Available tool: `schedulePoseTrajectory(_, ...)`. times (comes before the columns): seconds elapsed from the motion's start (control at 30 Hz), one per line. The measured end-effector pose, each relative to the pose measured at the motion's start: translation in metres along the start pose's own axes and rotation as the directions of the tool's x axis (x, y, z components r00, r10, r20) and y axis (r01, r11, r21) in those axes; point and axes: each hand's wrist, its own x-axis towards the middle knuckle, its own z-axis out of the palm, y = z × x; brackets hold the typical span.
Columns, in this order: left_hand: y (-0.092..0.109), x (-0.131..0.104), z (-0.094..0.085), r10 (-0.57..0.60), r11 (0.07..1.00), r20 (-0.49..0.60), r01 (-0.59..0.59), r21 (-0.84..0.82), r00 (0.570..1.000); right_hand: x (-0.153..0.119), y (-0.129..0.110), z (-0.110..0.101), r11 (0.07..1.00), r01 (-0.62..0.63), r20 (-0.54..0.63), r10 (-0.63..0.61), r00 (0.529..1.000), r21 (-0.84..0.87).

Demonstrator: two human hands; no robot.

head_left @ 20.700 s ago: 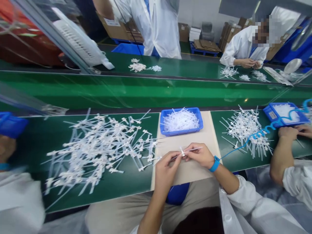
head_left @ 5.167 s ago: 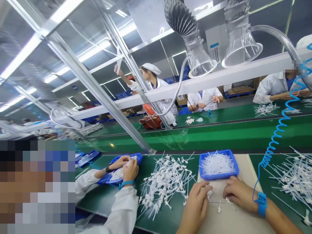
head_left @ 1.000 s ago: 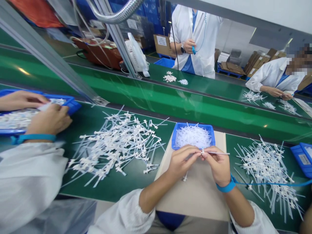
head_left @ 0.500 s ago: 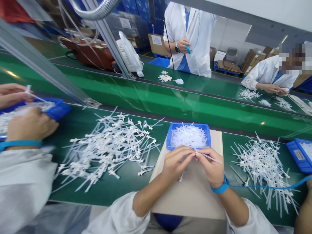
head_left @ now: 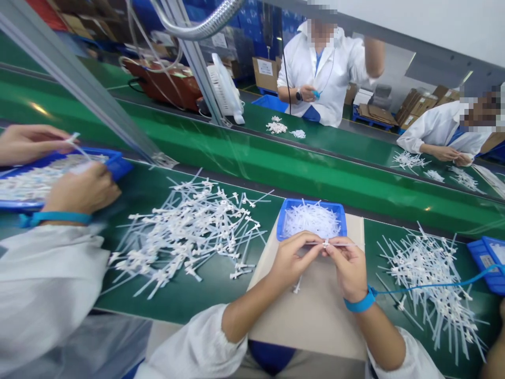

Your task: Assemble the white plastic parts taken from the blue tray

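Observation:
My left hand (head_left: pixel 290 259) and my right hand (head_left: pixel 350 267) meet fingertip to fingertip over a sheet of cardboard (head_left: pixel 311 326). Both pinch a small white plastic fitting (head_left: pixel 325 244), and a thin translucent tube (head_left: pixel 343 244) stretches sideways from it across my right fingers. Below my left palm a second white fitting with a tube (head_left: pixel 297 287) shows; whether it hangs from the hand or lies on the cardboard I cannot tell. Just beyond my hands stands a blue tray (head_left: pixel 281 225) heaped with short translucent tubes (head_left: pixel 311 220). A blue wrist strap (head_left: pixel 361 301) is around my right wrist.
Heaps of tubes with fittings lie left (head_left: pixel 189 231) and right (head_left: pixel 430 279) on the green table (head_left: pixel 165 308). A co-worker's hands (head_left: pixel 81 192) work over another blue tray (head_left: pixel 126 167). The strap's blue cord (head_left: pixel 430 287) crosses the right heap. A metal post (head_left: pixel 98 95) slants at left.
The tube by my right hand has swung from slanting down to nearly level. The view has shifted slightly. Across the bench, a person has raised one arm.

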Motion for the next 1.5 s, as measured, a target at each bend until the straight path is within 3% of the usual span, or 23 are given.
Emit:
schedulePoseTrajectory(0.4, -0.002, 0.002, -0.002, 0.107, 0.994, -0.007, -0.107, -0.025, 0.994, -0.007, -0.010, -0.001, 0.965, 0.122, -0.011, -0.128, 0.992, -0.232)
schedulePoseTrajectory(0.57, -0.003, 0.005, -0.003, 0.073, 0.997, 0.029, -0.073, -0.024, 0.997, 0.004, -0.007, -0.002, 0.986, 0.068, 0.028, -0.064, 0.998, -0.154)
schedulePoseTrajectory(0.8, -0.009, 0.003, -0.001, 0.001, 1.000, -0.014, -0.001, -0.017, 1.000, 0.009, 0.000, -0.003, 1.000, 0.011, 0.023, -0.011, 1.000, 0.002)
schedulePoseTrajectory(1.1, -0.007, 0.003, -0.002, 0.032, 0.999, -0.015, -0.032, 0.002, 0.999, 0.002, -0.010, 0.000, 0.995, 0.084, 0.046, -0.082, 0.996, -0.049)
schedulePoseTrajectory(1.5, -0.010, 0.000, -0.004, 0.075, 0.997, 0.009, -0.075, 0.011, 0.997, 0.000, -0.010, 0.001, 0.994, 0.088, 0.065, -0.083, 0.994, -0.069)
